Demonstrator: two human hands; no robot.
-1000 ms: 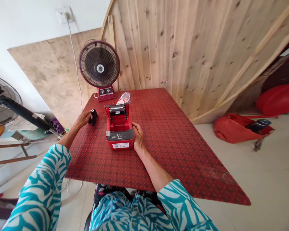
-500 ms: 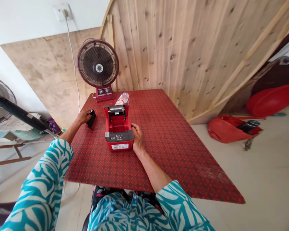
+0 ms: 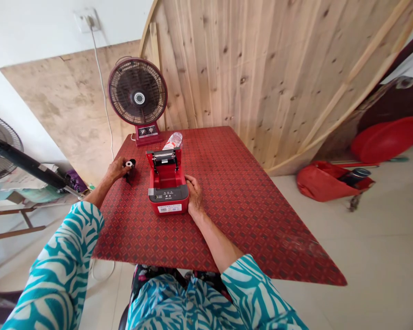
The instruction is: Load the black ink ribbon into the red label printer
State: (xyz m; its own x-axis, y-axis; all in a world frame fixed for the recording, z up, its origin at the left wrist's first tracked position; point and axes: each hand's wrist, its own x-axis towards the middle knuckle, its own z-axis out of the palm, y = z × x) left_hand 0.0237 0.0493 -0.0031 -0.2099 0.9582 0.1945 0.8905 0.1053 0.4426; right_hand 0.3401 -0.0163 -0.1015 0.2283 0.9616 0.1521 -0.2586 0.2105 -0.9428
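Observation:
A red label printer [image 3: 170, 206] with a dark grey front panel sits on the table, its lid tilted up and its red inner bay exposed. My right hand [image 3: 194, 192] is closed against the printer's right side, with the fingers partly hidden behind it. Left of the printer, my left hand [image 3: 117, 169] grips a small black roll [image 3: 132, 173] with a white core at its end. A loose dark end seems to hang from that roll towards the tabletop.
The table [image 3: 248, 220] has a red patterned cover. Behind the printer lies a clear plastic bottle [image 3: 172, 140], and a maroon fan [image 3: 137, 98] stands at the back left. A wooden panel [image 3: 241, 68] rises behind. A red bag [image 3: 316, 181] rests on the floor at right.
In my left hand the black roll has turned, so its white core end now faces up more plainly. My right hand stays at the printer's side. The whole view has shifted slightly.

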